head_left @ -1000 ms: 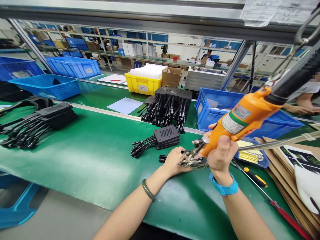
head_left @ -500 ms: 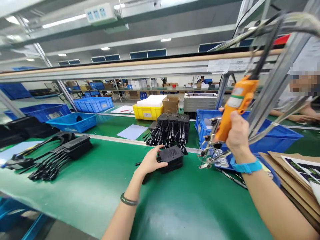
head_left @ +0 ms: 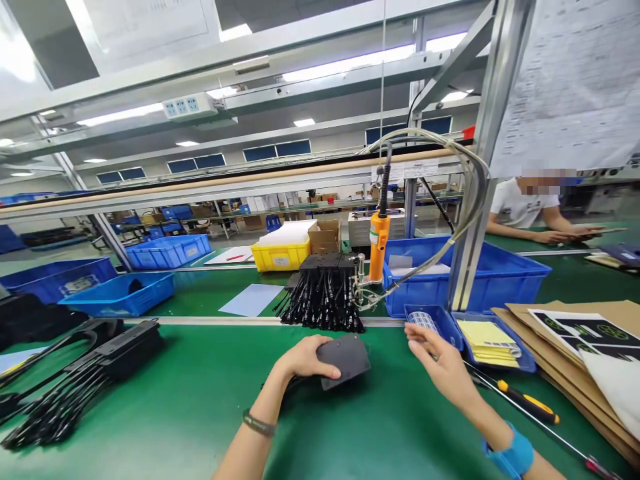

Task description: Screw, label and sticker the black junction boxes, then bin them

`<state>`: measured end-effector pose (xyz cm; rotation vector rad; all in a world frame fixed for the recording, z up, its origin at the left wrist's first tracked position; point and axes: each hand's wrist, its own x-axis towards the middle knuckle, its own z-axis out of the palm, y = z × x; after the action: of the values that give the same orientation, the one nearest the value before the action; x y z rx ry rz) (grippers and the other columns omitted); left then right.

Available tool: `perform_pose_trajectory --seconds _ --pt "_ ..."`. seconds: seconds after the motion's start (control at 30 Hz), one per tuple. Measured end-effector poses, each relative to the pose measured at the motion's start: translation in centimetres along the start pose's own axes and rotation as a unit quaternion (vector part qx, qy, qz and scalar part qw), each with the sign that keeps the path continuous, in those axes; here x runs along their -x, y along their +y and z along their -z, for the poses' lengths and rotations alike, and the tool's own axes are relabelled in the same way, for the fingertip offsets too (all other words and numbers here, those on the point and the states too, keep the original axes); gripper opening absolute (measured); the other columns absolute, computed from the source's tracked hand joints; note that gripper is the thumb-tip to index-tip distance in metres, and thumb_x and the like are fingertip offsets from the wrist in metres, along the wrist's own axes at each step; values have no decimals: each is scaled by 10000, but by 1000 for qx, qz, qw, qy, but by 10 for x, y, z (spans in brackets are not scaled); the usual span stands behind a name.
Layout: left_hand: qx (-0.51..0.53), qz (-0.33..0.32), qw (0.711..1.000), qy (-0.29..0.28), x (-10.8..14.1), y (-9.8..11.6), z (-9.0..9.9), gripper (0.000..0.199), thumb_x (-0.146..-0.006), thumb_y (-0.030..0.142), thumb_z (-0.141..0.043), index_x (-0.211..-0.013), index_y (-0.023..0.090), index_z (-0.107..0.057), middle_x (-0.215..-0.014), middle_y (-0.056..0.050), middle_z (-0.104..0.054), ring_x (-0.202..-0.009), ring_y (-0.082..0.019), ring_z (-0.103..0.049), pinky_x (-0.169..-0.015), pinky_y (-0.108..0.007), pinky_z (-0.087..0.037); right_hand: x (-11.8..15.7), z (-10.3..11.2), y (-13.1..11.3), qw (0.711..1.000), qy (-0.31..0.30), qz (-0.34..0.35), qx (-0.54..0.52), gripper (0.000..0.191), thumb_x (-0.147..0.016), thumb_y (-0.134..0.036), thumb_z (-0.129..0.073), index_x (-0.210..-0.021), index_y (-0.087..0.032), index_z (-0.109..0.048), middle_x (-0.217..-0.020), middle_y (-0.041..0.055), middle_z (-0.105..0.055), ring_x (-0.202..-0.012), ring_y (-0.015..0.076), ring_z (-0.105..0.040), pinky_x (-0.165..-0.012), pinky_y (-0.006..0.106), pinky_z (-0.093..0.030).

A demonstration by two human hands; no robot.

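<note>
My left hand (head_left: 306, 360) grips the left end of a black box (head_left: 350, 360), which is tilted above the green table (head_left: 200, 413); dark cables trail under my wrist. Off to the right, my right hand (head_left: 437, 363) has its fingers apart and holds nothing, near a small blue tray with a label roll (head_left: 423, 323). An orange electric screwdriver (head_left: 379, 247) hangs upright behind the hands. Beyond the box, several black boxes with cables (head_left: 325, 287) stand in a cluster. More black boxes with cables (head_left: 125, 353) lie at the left.
A large blue bin (head_left: 505, 277) stands behind a metal post. On the right are yellow papers (head_left: 487, 341), a yellow-black screwdriver (head_left: 530, 403) and cardboard sheets (head_left: 560, 373). A yellow bin (head_left: 281, 257) stands at the back. A co-worker (head_left: 523, 207) sits at the far right.
My right hand has let go of the orange screwdriver, which now hangs, and has moved down. My left hand has taken hold of the black box and tilted it. The view has shifted.
</note>
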<state>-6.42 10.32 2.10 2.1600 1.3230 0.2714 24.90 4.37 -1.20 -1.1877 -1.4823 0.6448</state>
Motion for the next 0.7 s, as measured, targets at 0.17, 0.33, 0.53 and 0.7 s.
perform_pose_trajectory --seconds 0.17,0.33,0.53,0.7 --pt "-83 -20 992 99 39 34 -48 1069 -461 258 -898 -1423 159 -443 -1458 -189 -410 -1341 -381 -371 -1134 -502 -283 23 -34 21 981 -193 -11 21 820 -783 -609 -624 -1449 -184 -405 -1453 180 -454 -1299 307 -480 -1038 485 -439" --pt "-158 -39 969 184 66 23 -84 1107 -565 162 -829 -1509 236 -256 -1503 -157 -374 -1385 -347 -347 -1141 -543 -292 23 -76 32 946 -325 3 0 1383 -517 -703 -780 -1554 -130 -67 -1596 217 -137 -1466 349 -163 -1186 511 -135" --pt "-143 31 972 186 77 0 -78 1086 -542 408 -868 -1446 117 -342 -1431 -245 -452 -1358 -413 -376 -1127 -651 -208 34 -97 30 959 -283 30 9 1337 -553 -697 -768 -1549 -106 -101 -1546 229 -270 -1437 347 -248 -1182 500 -175" --pt "-127 -34 974 187 77 22 -81 1000 -515 511 -868 -1349 150 -452 -1284 -209 -585 -1204 -394 -537 -1103 -702 -182 61 -72 21 969 -236 41 50 1282 -609 -715 -724 -1546 -90 -112 -1548 246 -250 -1447 370 -206 -1182 544 -154"
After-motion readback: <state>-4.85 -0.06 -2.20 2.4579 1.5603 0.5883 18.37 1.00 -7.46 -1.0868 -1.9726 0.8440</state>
